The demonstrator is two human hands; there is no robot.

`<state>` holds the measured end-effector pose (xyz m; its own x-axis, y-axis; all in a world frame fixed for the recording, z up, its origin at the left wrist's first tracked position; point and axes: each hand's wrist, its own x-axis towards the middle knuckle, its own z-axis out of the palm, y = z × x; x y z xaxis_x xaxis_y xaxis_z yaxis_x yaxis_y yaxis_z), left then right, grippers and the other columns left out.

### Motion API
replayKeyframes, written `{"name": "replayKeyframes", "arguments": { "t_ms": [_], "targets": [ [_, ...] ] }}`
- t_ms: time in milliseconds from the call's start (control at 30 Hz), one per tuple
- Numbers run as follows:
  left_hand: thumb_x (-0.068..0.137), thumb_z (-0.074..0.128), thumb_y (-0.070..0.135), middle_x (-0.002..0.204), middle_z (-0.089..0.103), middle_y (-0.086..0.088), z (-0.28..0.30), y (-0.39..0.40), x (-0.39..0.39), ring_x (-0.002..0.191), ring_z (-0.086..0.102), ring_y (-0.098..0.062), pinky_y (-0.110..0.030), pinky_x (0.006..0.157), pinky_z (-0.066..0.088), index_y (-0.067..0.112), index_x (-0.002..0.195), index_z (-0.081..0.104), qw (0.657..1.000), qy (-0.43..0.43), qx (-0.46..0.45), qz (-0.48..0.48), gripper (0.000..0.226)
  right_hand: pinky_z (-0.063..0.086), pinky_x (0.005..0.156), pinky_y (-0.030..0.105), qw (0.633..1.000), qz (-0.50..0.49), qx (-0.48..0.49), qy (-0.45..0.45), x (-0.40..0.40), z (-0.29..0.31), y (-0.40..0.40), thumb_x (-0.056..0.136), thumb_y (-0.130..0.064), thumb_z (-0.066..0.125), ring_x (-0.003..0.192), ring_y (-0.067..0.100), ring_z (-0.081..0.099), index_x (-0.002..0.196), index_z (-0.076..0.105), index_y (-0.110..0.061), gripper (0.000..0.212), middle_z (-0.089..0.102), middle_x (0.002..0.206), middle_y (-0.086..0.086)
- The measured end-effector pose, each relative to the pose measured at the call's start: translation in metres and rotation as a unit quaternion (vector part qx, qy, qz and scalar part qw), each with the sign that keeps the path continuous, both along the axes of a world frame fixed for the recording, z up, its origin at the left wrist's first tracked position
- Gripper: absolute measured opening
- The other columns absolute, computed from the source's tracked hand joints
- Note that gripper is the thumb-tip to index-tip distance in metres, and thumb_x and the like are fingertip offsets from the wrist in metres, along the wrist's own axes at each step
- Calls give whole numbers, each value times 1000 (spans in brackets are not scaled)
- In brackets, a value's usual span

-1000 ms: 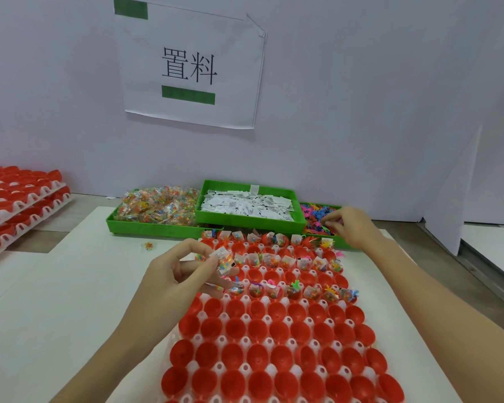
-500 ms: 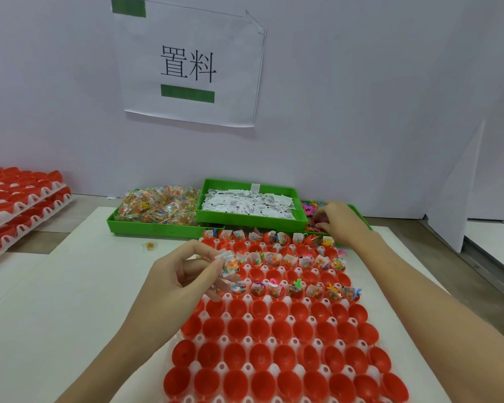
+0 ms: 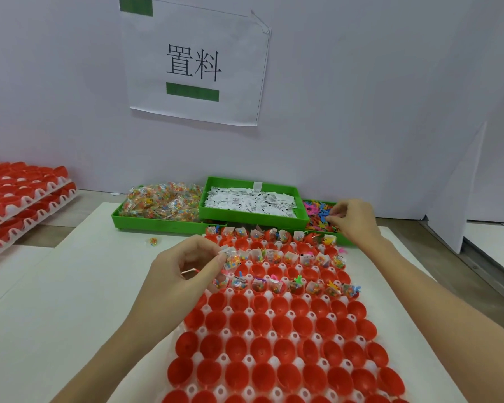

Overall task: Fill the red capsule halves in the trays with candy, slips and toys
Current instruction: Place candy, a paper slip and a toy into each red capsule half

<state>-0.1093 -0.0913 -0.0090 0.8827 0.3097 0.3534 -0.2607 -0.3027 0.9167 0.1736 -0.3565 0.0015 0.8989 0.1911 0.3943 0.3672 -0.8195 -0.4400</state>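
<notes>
Only two forearms and two hands of the person are in the view. The left hand [image 3: 181,274] and the right hand [image 3: 354,219] are both bare, with no glove on them. Both forearms are bare also, up to the lower edge of the picture, and no sleeve or cuff shows on them. The wrists carry no watch and no band, and the fingers that can be seen carry no ring. The nails, where they show, look short and plain, but they are too small to tell more
</notes>
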Motion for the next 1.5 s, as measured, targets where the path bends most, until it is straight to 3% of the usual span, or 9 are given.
{"name": "replayKeyframes", "arguments": {
  "t_ms": [167, 267, 433, 633, 767, 900, 1067, 1267, 1500],
  "targets": [
    [93, 73, 18, 80, 75, -2, -1, 0, -1, 76, 74, -24, -49, 72, 63, 25, 84, 73, 1000, 3, 11, 11, 11, 55, 90, 42, 1000, -22, 2, 15, -5, 0, -14, 89, -10, 77, 94, 28, 70, 104, 77, -1, 18, 76, 104, 16],
    [93, 74, 17, 79, 75, -3, -1, 2, -1, 74, 73, -23, -48, 72, 63, 23, 85, 74, 1000, 2, 17, 20, 10, 53, 93, 40, 999, -44, 2, 7, -6, 0, -18, 92, -1, 70, 100, 30, 70, 108, 77, -2, 17, 75, 110, 17],
    [92, 75, 17, 78, 74, -4, 0, 3, -1, 71, 72, -24, -50, 71, 62, 21, 84, 75, 1000, 0, 17, 21, 9, 52, 77, 36, 997, -75, 1, -26, -8, 8, -18, 96, 2, 59, 79, 30, 65, 107, 75, -1, 20, 75, 105, 21],
    [93, 75, 24, 76, 73, -3, -1, 7, 0, 70, 71, -21, -51, 71, 61, 20, 88, 75, 999, -1, 33, 20, 6, 51, 101, 43, 999, -47, -14, 16, -21, 14, -8, 96, 9, 48, 106, 33, 65, 123, 71, 0, 36, 70, 125, 20],
    [92, 75, 20, 75, 74, -1, 1, 14, 1, 69, 71, -20, -45, 70, 62, 22, 86, 76, 999, -7, 32, 34, 6, 55, 97, 39, 988, -6, 156, 15, -62, 28, 17, 96, -8, 66, 101, 20, 70, 114, 77, -11, 21, 76, 112, 9],
    [88, 77, 26, 78, 75, 0, 7, 19, -1, 68, 70, -18, -38, 69, 62, 25, 85, 79, 999, -16, 33, 17, 4, 58, 74, 16, 934, 145, 301, 127, -136, 49, 51, 83, -19, 83, 85, 4, 75, 98, 80, -23, 16, 79, 90, -9],
    [87, 79, 21, 80, 77, -1, 12, 20, -6, 69, 72, -18, -33, 72, 62, 27, 85, 81, 999, -24, 46, -18, 6, 60, 73, 20, 910, 260, 279, 164, -209, 46, 89, 81, -14, 85, 78, 9, 77, 90, 82, -19, 11, 79, 84, -7],
    [88, 79, 15, 80, 78, -4, 15, 26, -9, 72, 76, -23, -34, 72, 64, 19, 92, 80, 997, -42, 51, -35, 6, 62, 76, 24, 917, 266, 266, 133, -232, 42, 103, 85, -14, 82, 79, 5, 75, 88, 81, -20, 8, 78, 81, -8],
    [87, 81, 18, 84, 80, -2, 17, 30, -13, 77, 78, -23, -40, 76, 65, 17, 95, 81, 995, -53, 63, -55, 8, 59, 72, 16, 936, 229, 250, 90, -240, 36, 105, 84, -14, 83, 71, -1, 73, 87, 83, -21, 8, 77, 75, -13]
  ]
}}
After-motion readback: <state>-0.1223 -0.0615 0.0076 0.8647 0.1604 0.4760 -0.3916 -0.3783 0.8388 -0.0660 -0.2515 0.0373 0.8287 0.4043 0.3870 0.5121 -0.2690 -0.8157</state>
